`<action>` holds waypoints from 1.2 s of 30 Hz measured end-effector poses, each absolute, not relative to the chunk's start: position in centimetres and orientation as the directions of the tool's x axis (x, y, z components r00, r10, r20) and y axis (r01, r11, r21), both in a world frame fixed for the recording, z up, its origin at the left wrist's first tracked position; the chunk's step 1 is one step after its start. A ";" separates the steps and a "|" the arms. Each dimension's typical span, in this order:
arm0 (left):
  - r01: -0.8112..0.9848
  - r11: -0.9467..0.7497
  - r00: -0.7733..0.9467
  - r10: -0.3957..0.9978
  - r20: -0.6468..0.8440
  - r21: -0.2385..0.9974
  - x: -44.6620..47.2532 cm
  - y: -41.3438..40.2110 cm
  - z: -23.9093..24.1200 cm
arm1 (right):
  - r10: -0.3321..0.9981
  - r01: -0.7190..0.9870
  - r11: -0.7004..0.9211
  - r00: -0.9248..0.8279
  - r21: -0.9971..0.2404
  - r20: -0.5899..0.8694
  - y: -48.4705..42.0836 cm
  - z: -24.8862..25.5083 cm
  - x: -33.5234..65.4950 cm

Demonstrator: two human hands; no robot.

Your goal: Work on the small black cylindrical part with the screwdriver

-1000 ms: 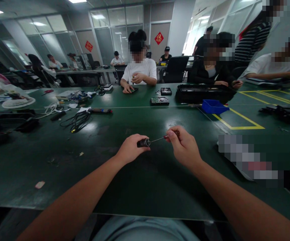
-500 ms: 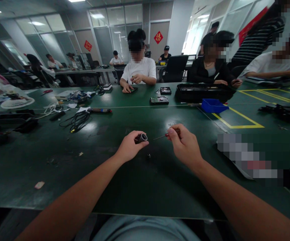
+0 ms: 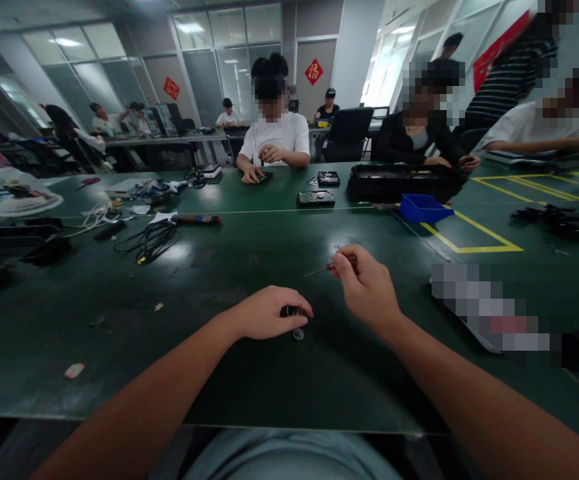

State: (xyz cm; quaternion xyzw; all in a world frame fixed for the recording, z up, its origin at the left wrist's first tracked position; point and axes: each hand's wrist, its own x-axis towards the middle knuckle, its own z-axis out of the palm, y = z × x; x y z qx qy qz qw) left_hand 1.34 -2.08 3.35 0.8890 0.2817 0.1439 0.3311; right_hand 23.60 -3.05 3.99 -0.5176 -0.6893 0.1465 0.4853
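Observation:
My left hand [image 3: 274, 312] is low over the green table, its fingers curled around a short black cylindrical part [image 3: 289, 311], mostly hidden by the fingers. Just below the thumb lies a small round metal piece [image 3: 298, 335]. Whether the cylinder touches it, I cannot tell. Further right, my right hand [image 3: 369, 283] grips a screwdriver [image 3: 323, 269] by its reddish handle. The thin shaft points left, clear of the left hand and the cylinder.
Cables [image 3: 152, 241] and a corded tool [image 3: 197, 219] lie at the left. A blue bin [image 3: 424, 209], a long black housing [image 3: 404, 181] and a circuit-board device [image 3: 315, 199] stand further back. At right is a blurred-out bag [image 3: 479, 313]. Across the table a person [image 3: 274, 140] handles parts.
My left hand has come down and slightly right with the black cylinder, which has turned so its open end no longer faces me. My right hand with the screwdriver has barely moved.

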 end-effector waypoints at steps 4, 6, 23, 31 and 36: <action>0.416 -0.682 0.857 0.515 -0.010 0.602 1.2 -2.3 3.6 | 0.863 0.556 0.417 0.007 -0.720 0.505 -3.1 3.9 23.6; 0.454 -0.692 0.850 0.524 -0.042 0.562 1.1 -2.2 3.6 | 0.866 0.550 0.415 0.006 -0.725 0.500 -3.1 3.9 23.6; 0.520 -0.512 0.748 0.659 -0.076 0.684 0.2 -1.9 4.7 | 0.871 0.543 0.411 0.003 -0.732 0.491 -2.9 3.7 23.7; 0.074 -0.179 0.510 0.852 0.117 0.981 -3.9 0.3 6.4 | 0.874 0.529 0.422 -0.022 -0.736 0.485 -3.0 3.8 23.6; -0.214 -0.178 0.154 0.965 0.214 0.960 -9.6 0.2 8.9 | 0.877 0.538 0.416 -0.025 -0.733 0.480 -3.0 3.9 23.5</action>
